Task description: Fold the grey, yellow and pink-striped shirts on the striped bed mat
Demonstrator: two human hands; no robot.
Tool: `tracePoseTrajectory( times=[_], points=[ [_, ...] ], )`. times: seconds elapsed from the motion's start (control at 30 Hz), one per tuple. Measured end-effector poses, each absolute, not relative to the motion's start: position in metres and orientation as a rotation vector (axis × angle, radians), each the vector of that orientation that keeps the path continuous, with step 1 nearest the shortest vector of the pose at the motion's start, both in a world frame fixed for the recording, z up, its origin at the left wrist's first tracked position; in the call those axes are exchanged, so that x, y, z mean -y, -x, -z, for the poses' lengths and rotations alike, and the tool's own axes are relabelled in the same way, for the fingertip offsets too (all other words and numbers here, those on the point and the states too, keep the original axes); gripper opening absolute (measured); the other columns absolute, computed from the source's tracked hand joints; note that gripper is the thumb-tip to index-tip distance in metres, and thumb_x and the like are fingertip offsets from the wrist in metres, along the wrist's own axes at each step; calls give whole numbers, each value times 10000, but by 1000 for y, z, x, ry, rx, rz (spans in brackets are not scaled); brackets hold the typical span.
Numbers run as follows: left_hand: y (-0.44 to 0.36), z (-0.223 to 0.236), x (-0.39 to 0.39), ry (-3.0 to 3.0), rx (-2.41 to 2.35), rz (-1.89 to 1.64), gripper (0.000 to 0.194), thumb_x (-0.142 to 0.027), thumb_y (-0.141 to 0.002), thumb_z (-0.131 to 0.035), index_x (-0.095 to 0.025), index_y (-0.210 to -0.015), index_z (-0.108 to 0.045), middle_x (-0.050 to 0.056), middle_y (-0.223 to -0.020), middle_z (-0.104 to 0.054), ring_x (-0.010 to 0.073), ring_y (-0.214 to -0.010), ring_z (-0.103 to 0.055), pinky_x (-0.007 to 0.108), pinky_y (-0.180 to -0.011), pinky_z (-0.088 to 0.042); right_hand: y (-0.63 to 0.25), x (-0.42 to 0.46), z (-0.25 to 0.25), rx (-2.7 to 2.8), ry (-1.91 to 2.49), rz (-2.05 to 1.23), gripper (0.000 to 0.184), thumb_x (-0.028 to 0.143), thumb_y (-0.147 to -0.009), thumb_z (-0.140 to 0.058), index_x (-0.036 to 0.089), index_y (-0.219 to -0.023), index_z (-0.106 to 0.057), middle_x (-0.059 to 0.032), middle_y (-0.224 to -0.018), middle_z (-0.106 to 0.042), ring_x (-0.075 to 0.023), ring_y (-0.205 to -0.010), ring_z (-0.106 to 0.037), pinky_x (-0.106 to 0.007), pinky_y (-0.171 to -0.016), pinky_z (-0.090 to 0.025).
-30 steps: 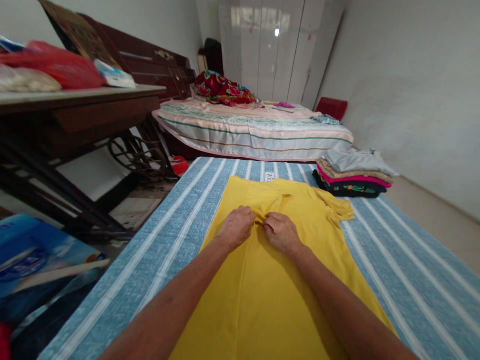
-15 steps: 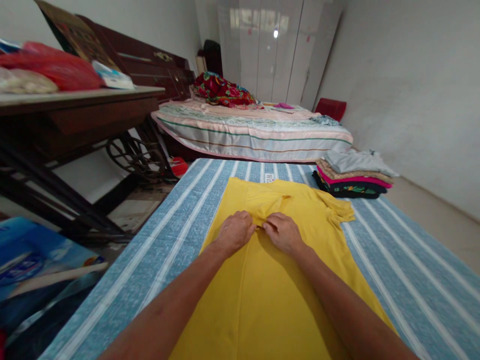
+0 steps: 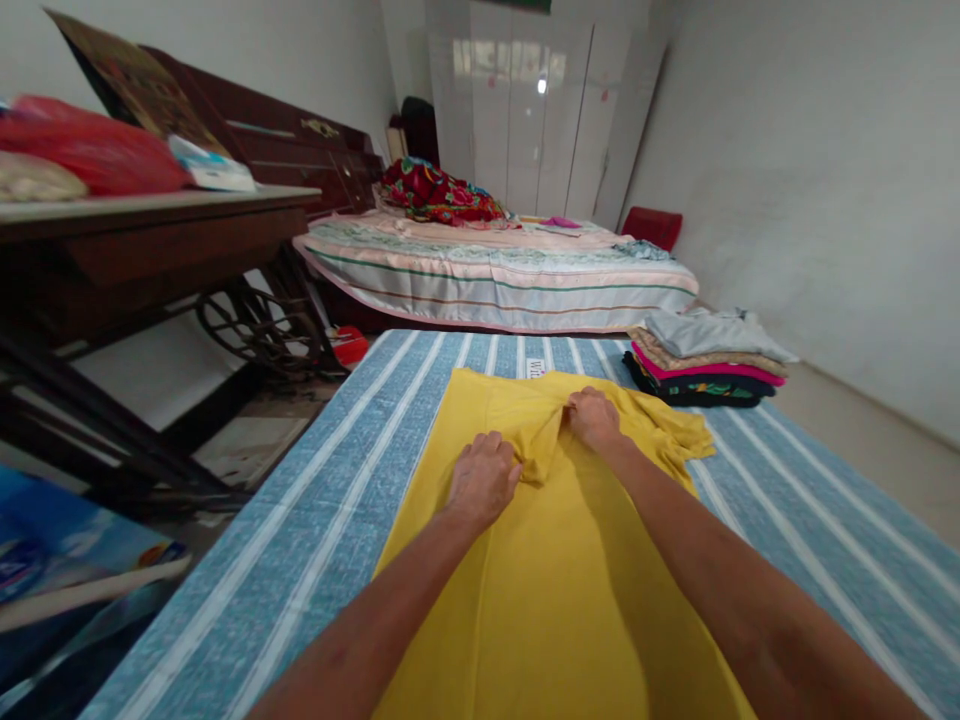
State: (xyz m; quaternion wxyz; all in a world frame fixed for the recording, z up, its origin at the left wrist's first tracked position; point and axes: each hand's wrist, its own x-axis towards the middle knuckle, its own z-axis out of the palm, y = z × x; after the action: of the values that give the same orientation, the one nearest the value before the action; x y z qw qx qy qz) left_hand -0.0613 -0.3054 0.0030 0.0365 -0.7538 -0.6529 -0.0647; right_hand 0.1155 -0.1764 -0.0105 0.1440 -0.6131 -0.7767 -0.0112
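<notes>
A yellow shirt lies spread on a blue-and-white striped sheet in front of me. My left hand pinches a fold of the shirt near its middle. Farther up, my right hand grips the same fold near the collar end. Between the two hands the cloth is raised into a ridge. A short sleeve bunches to the right of my right hand.
A stack of folded clothes sits at the sheet's far right corner. A bed with a red floral bundle stands beyond. A dark wooden table with bags on it is at left. White wardrobes line the back wall.
My right hand has moved away from my left hand, up the shirt toward the collar, pulling the fold with it. My left hand stays near the middle.
</notes>
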Motion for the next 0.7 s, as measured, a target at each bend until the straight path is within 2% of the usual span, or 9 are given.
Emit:
tracePoseTrajectory(
  times=[0.07, 0.17, 0.33, 0.47, 0.6, 0.7],
  points=[
    [64, 0, 306, 2348, 1993, 210, 184, -291, -862, -502, -162, -938, -609, 98, -1006, -595, 238, -976, -534, 354, -824, -432, -116, 171, 12, 2250, 1791, 48, 225, 153, -838, -460, 178, -881, -678, -103, -929, -639, -214, -899, -587, -288, -728, -404],
    [65, 0, 307, 2391, 2003, 210, 175, -273, -872, -481, -180, -960, -599, 75, -1032, -594, 220, -974, -524, 341, -839, -426, -119, 168, 15, 2238, 1826, 78, 255, 156, -861, -427, 177, -959, -662, -102, -980, -644, -209, -960, -581, -280, -773, -402],
    [64, 1, 307, 2406, 1975, 180, 208, -249, -876, -451, -210, -1014, -601, 78, -1087, -585, 247, -1005, -513, 381, -837, -432, -126, 167, 21, 2290, 1840, 74, 253, 177, -863, -440, 194, -984, -661, -89, -1001, -651, -203, -983, -582, -259, -775, -413],
    [65, 7, 305, 2480, 1844, 208, 249, -175, -872, -427, -230, -1031, -610, 66, -1204, -561, 244, -1106, -485, 394, -910, -404, -127, 168, 22, 2328, 1836, 73, 270, 173, -867, -423, 203, -986, -664, -90, -1017, -645, -206, -992, -576, -264, -766, -420],
    [66, 8, 303, 2567, 1826, 257, 260, -131, -867, -415, -217, -998, -623, 58, -1119, -607, 197, -1072, -519, 348, -936, -397, -128, 169, 19, 2409, 1788, 61, 238, 169, -851, -449, 199, -913, -676, -85, -978, -647, -210, -960, -584, -273, -758, -419],
    [67, 6, 302, 2621, 1828, 279, 260, -131, -859, -429, -216, -971, -647, 66, -1084, -613, 203, -1056, -527, 355, -924, -407, -133, 171, 15, 2424, 1788, 75, 235, 149, -849, -445, 176, -893, -674, -106, -952, -640, -232, -932, -588, -305, -761, -417]
  ],
)
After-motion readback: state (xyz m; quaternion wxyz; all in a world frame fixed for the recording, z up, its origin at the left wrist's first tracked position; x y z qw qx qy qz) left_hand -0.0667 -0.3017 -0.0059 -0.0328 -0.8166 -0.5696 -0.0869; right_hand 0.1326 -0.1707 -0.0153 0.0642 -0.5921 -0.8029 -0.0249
